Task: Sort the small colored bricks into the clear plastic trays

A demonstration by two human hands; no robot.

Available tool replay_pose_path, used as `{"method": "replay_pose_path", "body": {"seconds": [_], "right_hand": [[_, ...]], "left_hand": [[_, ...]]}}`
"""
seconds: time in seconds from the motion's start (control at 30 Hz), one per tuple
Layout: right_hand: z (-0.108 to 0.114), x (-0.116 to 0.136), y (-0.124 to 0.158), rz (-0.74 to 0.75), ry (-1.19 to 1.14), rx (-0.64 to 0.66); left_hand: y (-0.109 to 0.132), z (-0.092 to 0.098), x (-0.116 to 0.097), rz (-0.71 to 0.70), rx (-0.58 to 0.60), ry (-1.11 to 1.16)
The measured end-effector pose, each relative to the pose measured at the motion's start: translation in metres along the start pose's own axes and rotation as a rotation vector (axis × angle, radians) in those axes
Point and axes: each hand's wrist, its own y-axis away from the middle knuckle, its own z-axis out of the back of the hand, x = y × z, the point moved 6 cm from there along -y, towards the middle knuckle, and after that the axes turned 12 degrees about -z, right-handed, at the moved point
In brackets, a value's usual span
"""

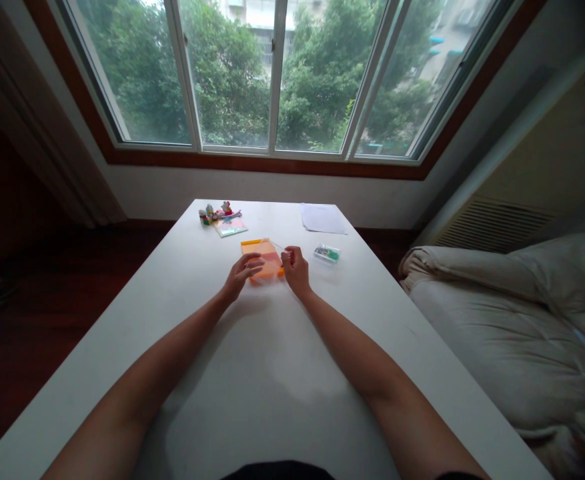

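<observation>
An orange, see-through flat case [258,251] lies on the white table between my hands. My left hand [241,275] is at its left side, fingers stretched out and apart over the near part of it. My right hand [296,272] is closed in a pinch at the right edge of the case. A thin clear plastic piece [274,244] runs from those fingertips over the case. Its full shape is too faint to make out, and my fingers partly cover the case.
Small toy figures [211,213] stand at the table's far left beside a pastel packet [231,227]. White paper sheets [323,218] lie at the far right. A clear box with green contents [327,253] is right of my right hand. A padded sofa [502,320] adjoins the right.
</observation>
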Motion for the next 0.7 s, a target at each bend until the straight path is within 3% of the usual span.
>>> {"method": "replay_pose_path", "body": {"seconds": [0.1, 0.23, 0.33, 0.47, 0.7], "right_hand": [[-0.002, 0.004, 0.003, 0.062, 0.051, 0.031], [-0.010, 0.009, 0.008, 0.212, 0.214, 0.112], [-0.021, 0.011, 0.014, 0.326, 0.375, 0.207], [-0.038, 0.005, 0.020, 0.407, 0.542, 0.379], [-0.048, 0.004, 0.026, 0.416, 0.520, 0.460]], "left_hand": [[-0.004, 0.024, 0.007, 0.013, -0.120, -0.150], [-0.007, 0.078, 0.019, 0.040, -0.364, -0.397], [-0.006, 0.110, 0.030, 0.085, -0.446, -0.538], [-0.005, 0.125, 0.037, 0.129, -0.394, -0.777], [-0.006, 0.117, 0.029, -0.005, -0.214, -1.067]]}}
